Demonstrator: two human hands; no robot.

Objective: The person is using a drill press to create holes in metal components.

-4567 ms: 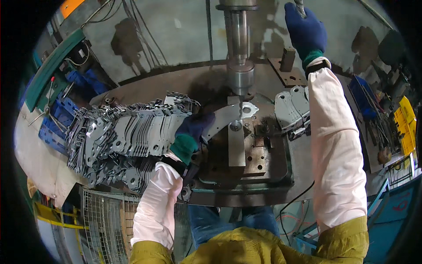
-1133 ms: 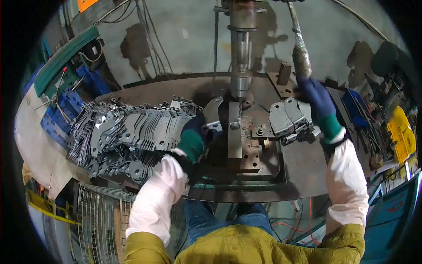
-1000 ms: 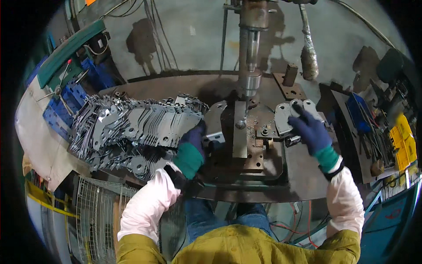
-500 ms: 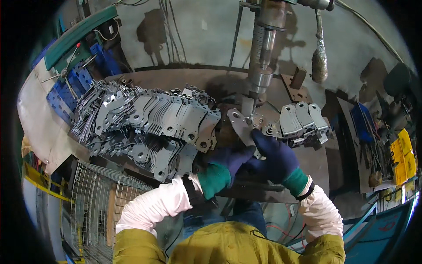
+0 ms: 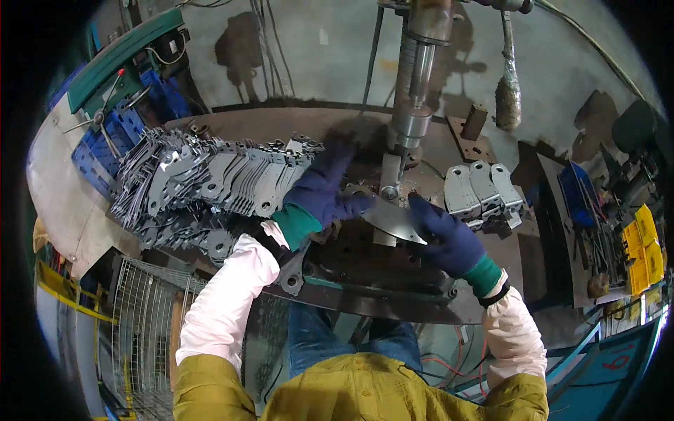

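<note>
A flat grey metal plate (image 5: 394,220) lies slantwise under the press spindle (image 5: 410,126), its left end close to the punch tip. Around its right end, my right hand (image 5: 449,242) in a dark blue glove is closed. My left hand (image 5: 319,188), gloved alike with a green cuff, has its fingers stretched forward and its thumb out toward the plate's left end; whether the thumb touches it I cannot tell. Just left of that hand stands a long row of stacked metal plates (image 5: 239,179), partly hidden by my left hand and forearm.
On the right sit several formed metal brackets (image 5: 469,191) in a small group. Behind them is a block on a base plate (image 5: 472,144). A wire basket (image 5: 144,316) stands lower left; yellow bins (image 5: 642,249) are far right. A wrapped lever (image 5: 509,95) hangs at the upper right.
My hands have moved apart: the left went left and forward, the right slightly right. The metal plate has turned from steep to flatter, its right end swinging right.
</note>
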